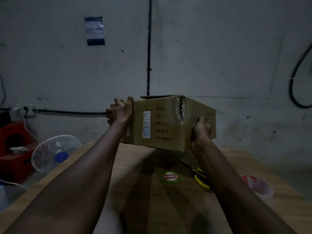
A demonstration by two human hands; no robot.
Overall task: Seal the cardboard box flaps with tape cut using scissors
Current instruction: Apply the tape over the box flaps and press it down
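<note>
Head view: I see the box [166,124] held up above the table [135,191], my left hand [120,109] gripping its left end with fingers curled over the top edge, my right hand [202,128] pressed against its right side. Scissors [196,173] lie on the table beneath, near a tape roll [257,184].

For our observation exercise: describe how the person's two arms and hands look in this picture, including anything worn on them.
Both forearms are bare up to the frame edge: no sleeves show. The left hand and right hand wear no gloves, and no watch, bracelet or ring can be made out, though the light is dim. The right hand looks slightly blurred.
</note>
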